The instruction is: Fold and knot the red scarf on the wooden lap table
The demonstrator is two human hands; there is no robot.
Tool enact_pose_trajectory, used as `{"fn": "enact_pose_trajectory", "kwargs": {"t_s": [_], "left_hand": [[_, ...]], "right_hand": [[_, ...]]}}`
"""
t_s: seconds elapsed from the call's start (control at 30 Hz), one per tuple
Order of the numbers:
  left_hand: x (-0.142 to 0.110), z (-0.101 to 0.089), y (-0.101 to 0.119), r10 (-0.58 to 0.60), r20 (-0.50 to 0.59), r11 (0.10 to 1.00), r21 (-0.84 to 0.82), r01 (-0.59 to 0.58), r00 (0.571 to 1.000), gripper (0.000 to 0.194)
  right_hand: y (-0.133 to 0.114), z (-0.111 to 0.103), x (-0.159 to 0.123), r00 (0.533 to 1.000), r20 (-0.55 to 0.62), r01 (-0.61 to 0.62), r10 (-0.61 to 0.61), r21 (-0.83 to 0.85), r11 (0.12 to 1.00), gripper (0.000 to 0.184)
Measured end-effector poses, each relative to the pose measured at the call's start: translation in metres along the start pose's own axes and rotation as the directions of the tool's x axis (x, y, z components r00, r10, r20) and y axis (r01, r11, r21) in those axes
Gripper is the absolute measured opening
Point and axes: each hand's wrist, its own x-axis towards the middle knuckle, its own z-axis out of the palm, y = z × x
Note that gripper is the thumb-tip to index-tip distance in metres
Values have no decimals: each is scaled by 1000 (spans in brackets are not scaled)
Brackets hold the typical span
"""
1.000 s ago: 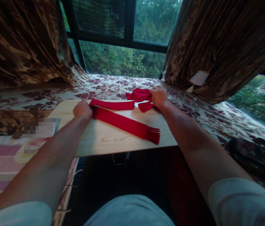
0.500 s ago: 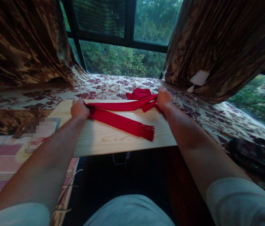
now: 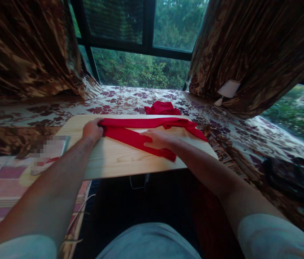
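Note:
A long red scarf lies folded back on itself, making two bands that meet at the left. My left hand is closed on the scarf at this fold. Over the nearer band, my right hand rests close to the fringed end, with thumb and fingers apart. Its forearm crosses the board's front right edge. The farther band runs right and hangs past the board's right side, twisted partway along. More bunched red cloth lies behind the board, apparently the same scarf; the join is partly hidden.
The pale wooden board forms the work surface. On its left lies a blurred flat packet. Behind is a floral-covered ledge with a small white lamp at right. A dark bag sits far right.
My right hand drew the farther band to the right, let it go, and came nearer and left onto the fringed band. My left hand stays at the fold, having shifted slightly.

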Motion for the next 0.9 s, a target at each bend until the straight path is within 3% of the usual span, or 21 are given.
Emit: {"fn": "enact_pose_trajectory", "kwargs": {"t_s": [0.17, 0.33, 0.43, 0.53, 0.63, 0.73, 0.83, 0.9], "left_hand": [[3, 9, -9, 70, 12, 998, 5, -70, 997, 51], [2, 4, -4, 0, -36, 997, -71, -2, 999, 63], [0, 1, 3, -158, -69, 986, -61, 154, 985, 81], [2, 1, 8, -259, -15, 966, -15, 259, 966, 70], [4, 3, 9, -248, 7, 969, -7, 248, 969, 53], [4, 4, 8, -196, -7, 980, -24, 196, 981, 44], [4, 6, 6, -113, -12, 994, -2, 113, 994, 29], [3, 7, 3, -82, -46, 996, 26, 83, 996, 24]], "right_hand": [[-38, 19, -7, 990, -2, 140, -140, 63, 988, 41], [-39, 18, -6, 988, 5, 156, -157, 86, 984, 42], [-29, 15, -4, 996, -21, 83, -81, 85, 993, 45], [-13, 11, 3, 993, -109, -50, 46, -41, 998, 39], [8, 7, 14, 977, -57, -213, 205, -229, 950, 30], [28, 3, 23, 924, 56, -338, 378, -339, 878, 34], [43, 1, 22, 927, 55, -330, 370, -344, 879, 39], [51, 0, 17, 931, -42, -354, 362, -341, 871, 40]]}}
